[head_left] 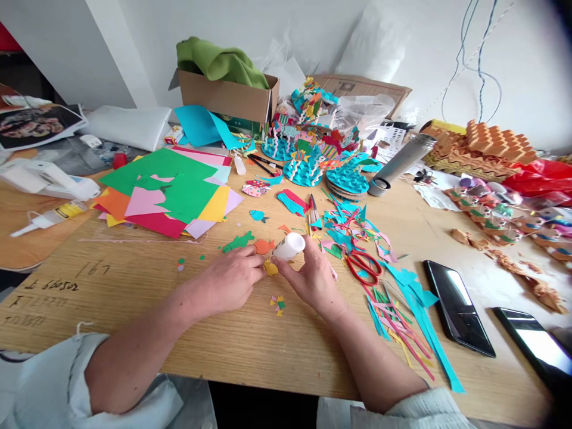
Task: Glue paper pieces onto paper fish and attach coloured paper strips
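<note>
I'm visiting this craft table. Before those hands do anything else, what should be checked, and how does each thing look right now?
White plastic cylinder in the right hand: ok, held.
Yellow paper scrap at the left hand: cannot tell if gripped.
Red-handled scissors apart from the right hand: ok.
Teal paper scraps near the right hand: not ok, loose and crowded.
Bottle lying at far left, cap closed: cannot tell.

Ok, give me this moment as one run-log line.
left hand: at yellow paper scrap | right hand: holding white plastic tube | surface: wooden table | nearby: red scissors
</note>
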### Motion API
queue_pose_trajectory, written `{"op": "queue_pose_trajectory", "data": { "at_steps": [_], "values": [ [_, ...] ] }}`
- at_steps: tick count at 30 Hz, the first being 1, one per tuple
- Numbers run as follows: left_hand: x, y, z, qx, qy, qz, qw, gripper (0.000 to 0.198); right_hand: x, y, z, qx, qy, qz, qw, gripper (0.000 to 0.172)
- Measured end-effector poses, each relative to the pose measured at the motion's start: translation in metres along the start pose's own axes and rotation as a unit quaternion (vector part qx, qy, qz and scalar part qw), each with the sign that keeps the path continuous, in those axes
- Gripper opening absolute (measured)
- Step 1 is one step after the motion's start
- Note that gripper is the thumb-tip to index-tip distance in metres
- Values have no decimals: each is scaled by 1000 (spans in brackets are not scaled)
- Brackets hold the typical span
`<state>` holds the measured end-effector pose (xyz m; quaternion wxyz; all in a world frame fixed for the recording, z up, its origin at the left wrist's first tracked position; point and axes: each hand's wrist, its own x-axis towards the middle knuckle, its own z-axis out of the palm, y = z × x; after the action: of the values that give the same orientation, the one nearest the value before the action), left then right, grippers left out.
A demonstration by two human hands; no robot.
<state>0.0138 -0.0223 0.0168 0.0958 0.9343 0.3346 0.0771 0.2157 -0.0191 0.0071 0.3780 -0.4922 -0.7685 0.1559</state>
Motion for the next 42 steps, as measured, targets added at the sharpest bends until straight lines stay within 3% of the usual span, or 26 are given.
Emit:
{"op": "queue_pose_trajectory", "data": {
  "at_steps": [11, 15, 20, 27, 33, 38, 42],
  "values": [
    [0, 0, 1, -1, 9, -1, 1000, 36, 2, 0, 1, 14, -25, 1, 1000, 15],
    [0, 1, -1, -3, -5, -2, 1000, 32, 1, 2, 0, 11, 3, 18, 1000, 16],
    [0, 0, 0, -5, 3, -5, 1000, 33, 0, 1, -2, 11, -28, -6, 1000, 16],
    [0, 0, 0, -5, 0, -3, 1000, 33, 1, 2, -4, 13, -17, -9, 1000, 16],
    [2, 2, -4, -4, -39, -16, 999, 30, 0, 6, -3, 12, 2, 8, 1000, 16],
    [1, 2, -4, -4, -14, -13, 1000, 32, 1, 6, -1, 19, -19, -7, 1000, 16],
    [1, 2, -3, -6, -4, -4, 1000, 32, 2, 7, -1, 8, 18, 7, 1000, 17]
  ]
}}
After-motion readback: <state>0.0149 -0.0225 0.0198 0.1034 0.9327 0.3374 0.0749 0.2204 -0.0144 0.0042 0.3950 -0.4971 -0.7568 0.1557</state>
